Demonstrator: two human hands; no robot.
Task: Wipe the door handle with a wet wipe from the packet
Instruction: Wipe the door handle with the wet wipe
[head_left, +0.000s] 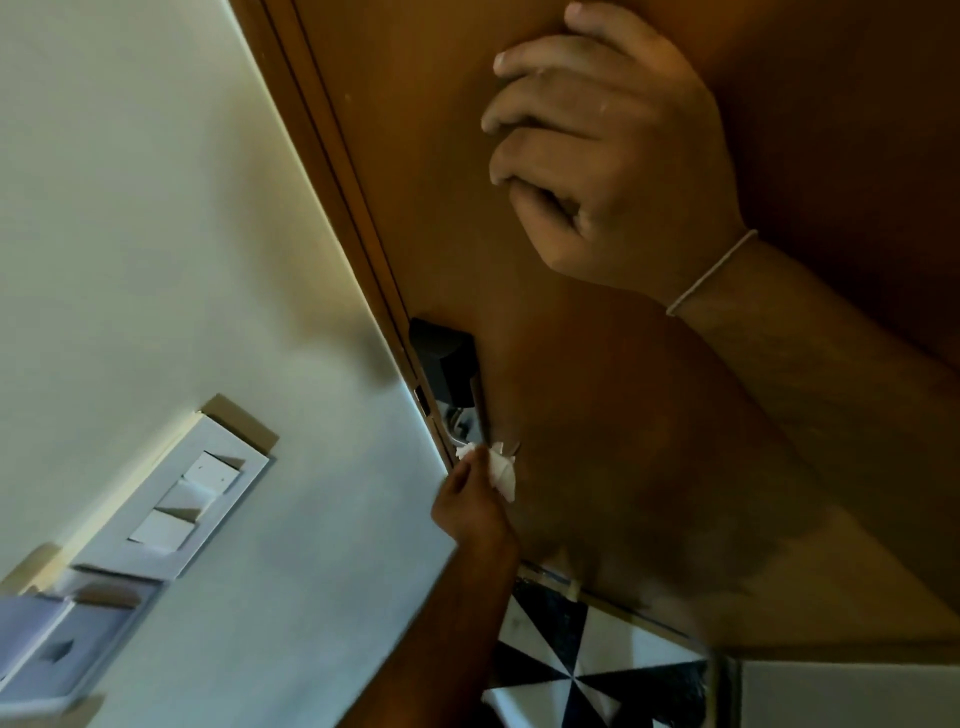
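Note:
My left hand (470, 501) reaches up from the bottom of the view and is shut on a crumpled white wet wipe (503, 472). The wipe is pressed against the lower end of the metal door handle (458, 423), which sits under a black lock housing (444, 358) at the edge of the brown wooden door (597, 415). Most of the handle is hidden by the wipe and shadow. My right hand (608, 150), with a thin band at the wrist, rests on the door high above the handle, fingers loosely curled and holding nothing. The wipes packet is not in view.
A pale wall (156, 208) lies left of the door frame (332, 171), with a white switch panel (176, 499) mounted on it. Black-and-white patterned floor tiles (571, 675) show below the door's bottom edge.

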